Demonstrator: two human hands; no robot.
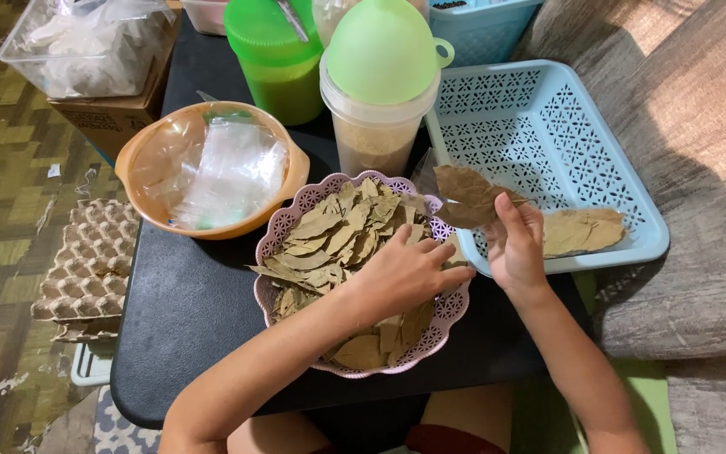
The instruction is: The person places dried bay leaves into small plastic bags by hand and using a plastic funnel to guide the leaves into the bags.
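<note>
— What am I looking at, from the left of the frame?

— On my feed, an orange bowl [140,143] of clear plastic bags [220,172] sits left of centre on the black counter [186,303]. The pink bowl [283,220] at centre is heaped with dried leaves [329,231].

— And the hands?

— My left hand [401,273] lies palm-down on the heap; I can't tell if its grip has closed on any. My right hand [514,244] pinches a bunch of leaves [464,197], seemingly in a clear bag, over the blue tray [548,126]. I'd judge this a bagging step. A filled packet [581,231] lies in the tray.
</note>
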